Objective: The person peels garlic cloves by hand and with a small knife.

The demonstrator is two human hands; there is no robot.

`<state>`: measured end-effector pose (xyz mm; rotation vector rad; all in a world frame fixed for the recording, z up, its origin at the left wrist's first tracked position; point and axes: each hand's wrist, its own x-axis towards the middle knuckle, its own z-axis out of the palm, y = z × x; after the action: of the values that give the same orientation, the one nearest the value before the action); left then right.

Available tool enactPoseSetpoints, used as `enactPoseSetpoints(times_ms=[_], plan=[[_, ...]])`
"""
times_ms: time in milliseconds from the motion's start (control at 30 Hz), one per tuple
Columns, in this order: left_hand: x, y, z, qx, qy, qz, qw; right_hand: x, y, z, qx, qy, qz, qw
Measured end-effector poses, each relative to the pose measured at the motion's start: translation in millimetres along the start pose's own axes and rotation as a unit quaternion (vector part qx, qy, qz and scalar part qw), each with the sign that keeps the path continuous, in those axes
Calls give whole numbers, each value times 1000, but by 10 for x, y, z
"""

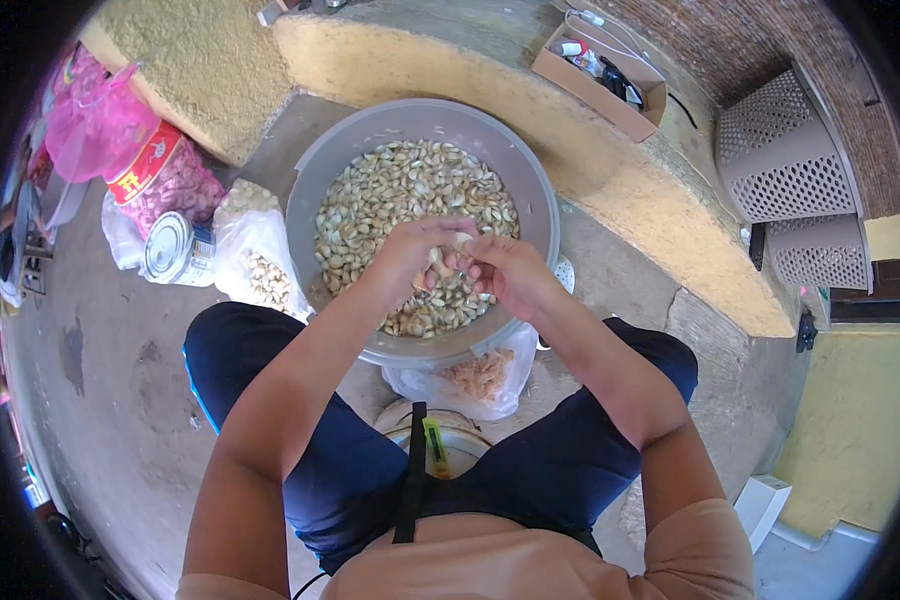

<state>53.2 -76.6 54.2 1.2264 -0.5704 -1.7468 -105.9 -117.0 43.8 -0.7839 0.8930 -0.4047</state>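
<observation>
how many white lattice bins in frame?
2. Upper lattice bin at the right, by the brick wall; lower lattice bin directly beneath it. More may be nested out of sight.

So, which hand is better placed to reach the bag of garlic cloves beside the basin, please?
Probably the left hand: the bag lies on its side of the basin; the right hand is farther.

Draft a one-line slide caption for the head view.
Seated person's left hand and right hand pinch one garlic clove above a grey basin filled with cloves.
</observation>
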Motion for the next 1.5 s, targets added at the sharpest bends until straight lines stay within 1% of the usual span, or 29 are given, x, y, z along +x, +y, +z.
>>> enactPoseSetpoints(times_ms=[67,100,167,200,300,400,467,500,600,700,800,867,967,1100,1200,1267,1400,1500], plan=[[8,18,-24,-25,9,13,1000,-51,-94,60,2,18,-16,1000],[12,30,-40,-38,14,20,999,-72,-135,88,-21,33,-41,998],[-12,86,-55,21,8,21,1000,-101,-186,129,-66,62,-92,992],[-24,112,-56,50,4,21,999,-96,-184,121,-97,61,-114,987],[-44,134,-50,150,26,66,986,-100,-173,112,-188,64,-181,963],[-90,190,-84,185,31,47,981,-123,-169,149,-280,78,-235,927],[-119,180,-28,273,67,100,954,-111,-154,145,-337,88,-256,902],[-128,173,-8,317,85,126,936,-120,-163,151,-312,82,-239,916],[-78,74,-60,387,100,272,875,-169,-226,194,-240,62,-192,950],[-90,56,-49,397,118,303,858,-153,-237,190,-190,40,-164,967],[-114,62,-51,453,134,322,821,-124,-212,180,-178,17,-144,973],[-105,48,-61,445,133,337,819,-133,-233,186,-176,8,-114,978],[-89,34,-76,450,131,352,810,-172,-287,243,-124,12,-93,988],[-90,29,-76,464,125,371,794,-129,-279,124,-94,-45,-47,993],[-113,50,-63,460,114,378,795,-115,-290,64,-79,-76,-23,994],[-119,53,-59,448,107,377,803,-101,-310,23,-51,-105,-7,993],[-132,76,-61,427,71,370,822,-108,-368,-13,-36,-146,19,988],[-151,97,-59,414,62,358,835,-88,-383,-46,-31,-171,32,984]])
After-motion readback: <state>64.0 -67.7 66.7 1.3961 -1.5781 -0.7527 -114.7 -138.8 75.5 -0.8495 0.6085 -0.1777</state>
